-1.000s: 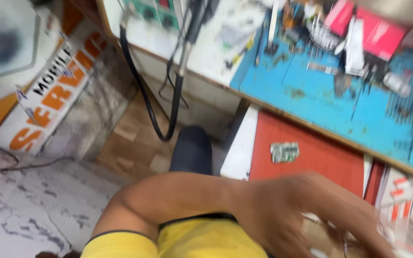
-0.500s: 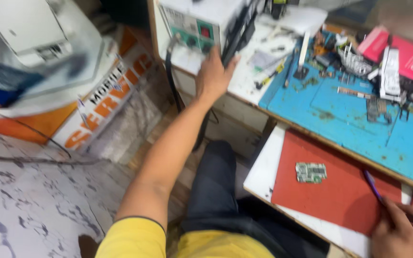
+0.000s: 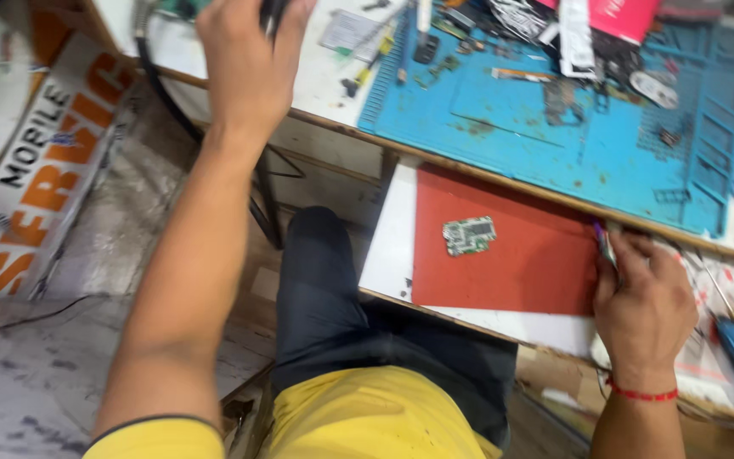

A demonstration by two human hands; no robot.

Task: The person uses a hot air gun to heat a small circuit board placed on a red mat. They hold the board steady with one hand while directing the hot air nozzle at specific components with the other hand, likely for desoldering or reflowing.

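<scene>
Count: 1 green circuit board (image 3: 469, 235); 1 red mat (image 3: 511, 255); 1 blue work mat (image 3: 545, 136); 2 hands, left hand (image 3: 248, 59), right hand (image 3: 643, 310).

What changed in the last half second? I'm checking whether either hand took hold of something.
The left hand reached further up over the white bench top and closed its grip on a dark handle. The right hand stayed on the red mat's edge with its thin tool; the small green circuit board did not move.

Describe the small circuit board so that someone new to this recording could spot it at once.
Find the red mat on the white pull-out shelf below the blue work mat. The circuit board lies alone near the red mat's upper left, apart from the right hand. It is the only green, silver-patched rectangle there.
</scene>
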